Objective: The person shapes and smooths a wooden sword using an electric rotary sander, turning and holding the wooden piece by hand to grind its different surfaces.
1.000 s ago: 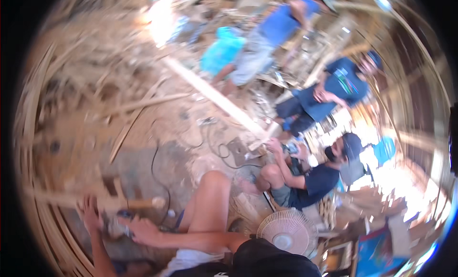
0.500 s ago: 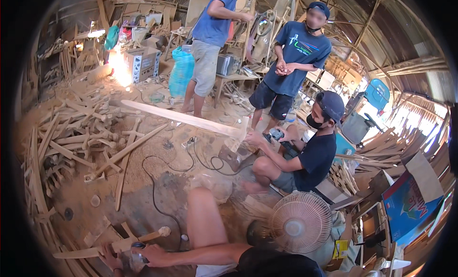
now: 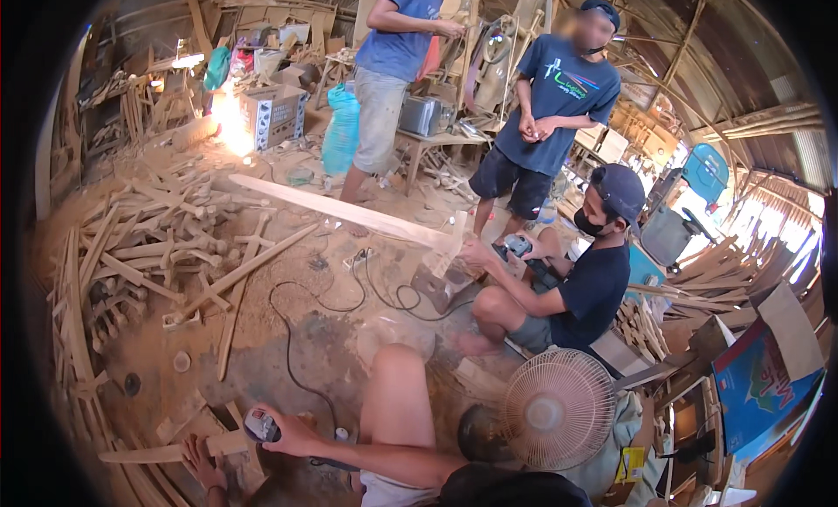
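Note:
Low at the left, a pale carved wooden sword (image 3: 144,454) lies across the wood near my leg. My left hand (image 3: 206,466) grips its blade, fingers bent over the top edge. My right hand (image 3: 290,434) is closed round an angle grinder (image 3: 262,426), held up by the sword's hilt end; its rounded grey and red head points left. The grinder stands apart from the blade, and part of its body is hidden by my hand. My forearm hides some of the wood beneath.
A seated co-worker (image 3: 594,284) holds another grinder (image 3: 513,246) and a long wooden sword (image 3: 349,212). Two people stand behind. A fan (image 3: 559,408) is at my right, a black cable (image 3: 288,332) crosses the floor, and wooden pieces (image 3: 166,236) are heaped at left.
My right hand has lifted the grinder up off the sword's hilt end and turned it. My left hand stays on the blade. The whole view has shifted slightly.

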